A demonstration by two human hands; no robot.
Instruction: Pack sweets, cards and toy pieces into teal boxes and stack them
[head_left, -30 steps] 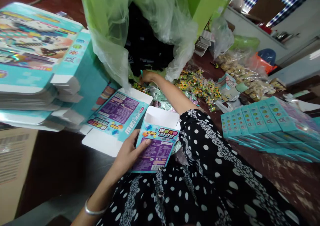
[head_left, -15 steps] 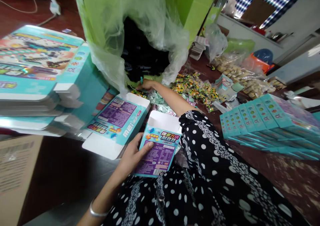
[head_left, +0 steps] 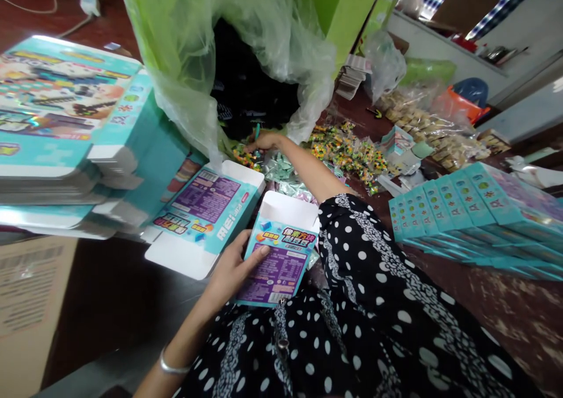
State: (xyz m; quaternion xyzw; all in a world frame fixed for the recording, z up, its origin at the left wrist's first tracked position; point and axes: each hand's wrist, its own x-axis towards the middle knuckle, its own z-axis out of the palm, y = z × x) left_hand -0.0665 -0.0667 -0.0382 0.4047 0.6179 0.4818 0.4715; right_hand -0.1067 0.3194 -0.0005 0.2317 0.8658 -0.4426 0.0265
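My left hand (head_left: 235, 266) grips a teal and purple printed carton (head_left: 281, 272) against my lap, thumb across its face and white end flap standing up. With the arm stretched forward, my right hand (head_left: 266, 141) is at the mouth of a green-lined plastic bag (head_left: 176, 87) full of black items (head_left: 250, 99). A thin teal piece (head_left: 257, 131) sticks up at its bent fingers; what else they hold is hidden. Small packets of orange, yellow and green pieces (head_left: 247, 156) lie just under those fingers. Silvery-green sachets (head_left: 281, 169) are beside the wrist.
A flattened teal carton stack (head_left: 206, 210) lies left of the held one, with a taller stack (head_left: 57, 122) beyond. Rows of filled-looking teal boxes (head_left: 466, 210) stand right. Colourful packets (head_left: 347, 152) and bagged beige goods (head_left: 435, 128) spread behind. A cardboard box (head_left: 30, 304) sits lower left.
My right hand has shifted slightly right at the bag's mouth, uncovering more colourful packets. The left hand still holds the carton, and the view has tilted a little.
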